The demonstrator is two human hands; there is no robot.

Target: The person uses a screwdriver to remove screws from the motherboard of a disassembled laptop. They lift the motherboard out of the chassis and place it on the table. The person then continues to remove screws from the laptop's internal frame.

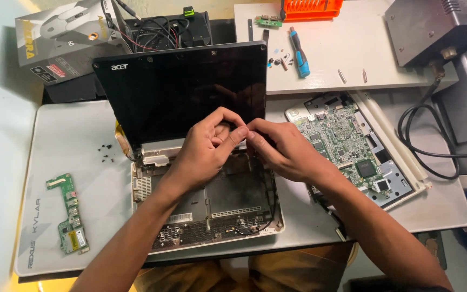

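Both hands meet fingertip to fingertip, the left hand (209, 146) and right hand (282, 148) pinched narrow on something too small to tell, above the opened laptop base (212, 213) below its dark screen (182, 92). A motherboard (347, 146) lies right; a small green board (70, 213) left on the desk (71, 146).

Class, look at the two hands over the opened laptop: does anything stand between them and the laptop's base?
Nothing visible does. The left hand and right hand meet fingertip to fingertip directly over the laptop base, just before the raised screen. What they pinch is hidden.
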